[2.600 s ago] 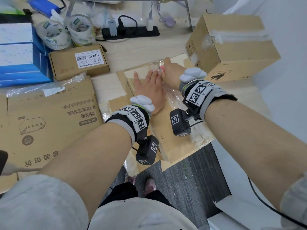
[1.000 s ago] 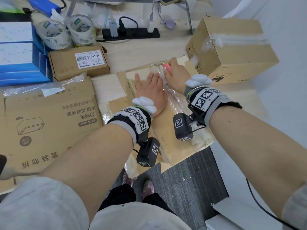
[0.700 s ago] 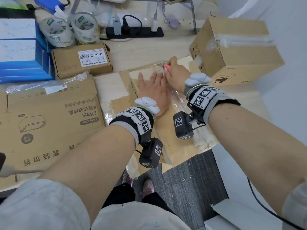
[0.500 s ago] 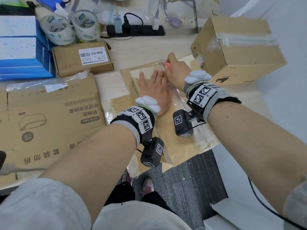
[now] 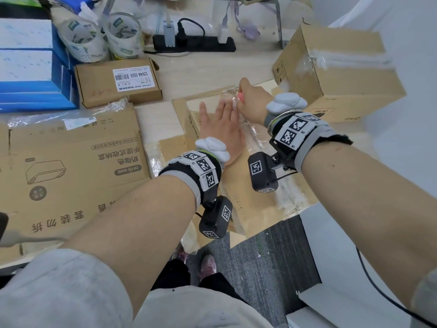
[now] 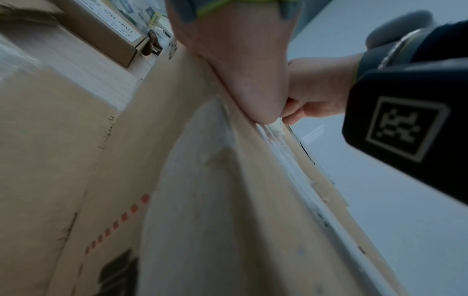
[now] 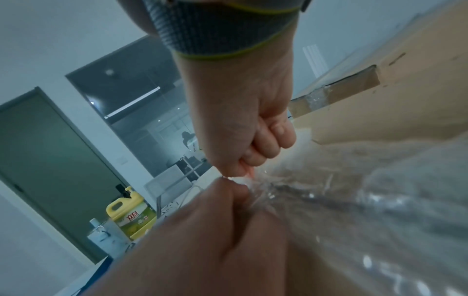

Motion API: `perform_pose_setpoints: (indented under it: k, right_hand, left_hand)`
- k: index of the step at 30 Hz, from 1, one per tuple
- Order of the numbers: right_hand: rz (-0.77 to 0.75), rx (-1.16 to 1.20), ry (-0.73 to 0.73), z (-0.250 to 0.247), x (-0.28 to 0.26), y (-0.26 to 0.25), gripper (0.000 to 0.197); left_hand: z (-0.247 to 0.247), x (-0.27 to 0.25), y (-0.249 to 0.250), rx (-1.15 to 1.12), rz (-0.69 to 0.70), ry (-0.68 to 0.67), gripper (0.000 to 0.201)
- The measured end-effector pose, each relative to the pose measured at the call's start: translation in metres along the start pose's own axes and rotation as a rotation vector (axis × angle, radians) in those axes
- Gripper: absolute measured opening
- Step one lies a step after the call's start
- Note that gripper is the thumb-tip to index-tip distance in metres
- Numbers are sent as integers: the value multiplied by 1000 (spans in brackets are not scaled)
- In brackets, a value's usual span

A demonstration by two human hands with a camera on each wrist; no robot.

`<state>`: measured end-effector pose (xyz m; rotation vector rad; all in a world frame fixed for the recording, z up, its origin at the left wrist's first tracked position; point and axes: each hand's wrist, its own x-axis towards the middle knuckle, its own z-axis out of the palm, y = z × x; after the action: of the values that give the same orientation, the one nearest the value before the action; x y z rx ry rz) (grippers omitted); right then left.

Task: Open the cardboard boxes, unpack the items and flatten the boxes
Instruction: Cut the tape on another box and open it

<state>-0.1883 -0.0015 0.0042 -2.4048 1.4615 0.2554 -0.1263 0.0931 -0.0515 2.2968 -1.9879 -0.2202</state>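
Note:
A flat cardboard box (image 5: pixel 250 204) with a strip of clear tape (image 5: pixel 256 140) along its seam lies at the table's near edge. My left hand (image 5: pixel 220 124) presses flat on it, fingers straight, just left of the tape. My right hand (image 5: pixel 251 100) is a fist gripping a pink-handled cutter (image 5: pixel 239 97) at the far end of the seam; its blade is hidden. In the right wrist view the fist (image 7: pixel 240 120) holds the pink cutter (image 7: pixel 249 170) against the crinkled tape (image 7: pixel 354 200). The left wrist view shows my palm (image 6: pixel 240 70) on the box (image 6: pixel 177 180).
A taped-up carton (image 5: pixel 343 74) stands close on the right. A small labelled box (image 5: pixel 118 84), tape rolls (image 5: pixel 104 36), a power strip (image 5: pixel 194 41) and blue boxes (image 5: pixel 28 67) are at the back. A flattened printed carton (image 5: pixel 71 162) lies left. Grey floor (image 5: pixel 260 256) is below.
My right hand with the cutter has edged a little farther along the tape seam, away from me. The left hand stays pressed flat on the box.

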Motion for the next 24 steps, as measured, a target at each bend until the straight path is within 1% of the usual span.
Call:
perform_pose_setpoints:
  k: [2,5,7,10,13,18,21,24]
  right_hand:
    - [-2,-29,-15,-2,2,-2,26]
    - [17,-13,-4,-4,1,-2,26]
    - [7,-21,-28,-4,-1,-1,26]
    - [15,-23,-17,-5,-5,0,26]
    - [3,-19,-49,-7,-7,-2,26]
    - [0,-23,-64,-13,-11,0,13]
    - [-24,-41,-69,-12,-15,0,17]
    - [1,-9,-75,-10,-17,3,26]
  left_hand:
    - [-1,0,0,6,-2,1,58]
    - [0,1,0,-1,-5,-8,59]
    - [-1,1,-1,10,1,-17,59]
    - [-1,0,1,10,0,-15,60]
    - [-2,1,1,22,-4,-21,60]
    - [-3,1,1,44,4,-41,61]
    - [-4,0,1,61,13,-54,61]
    - [-3,0,1,49,10,-41,61]
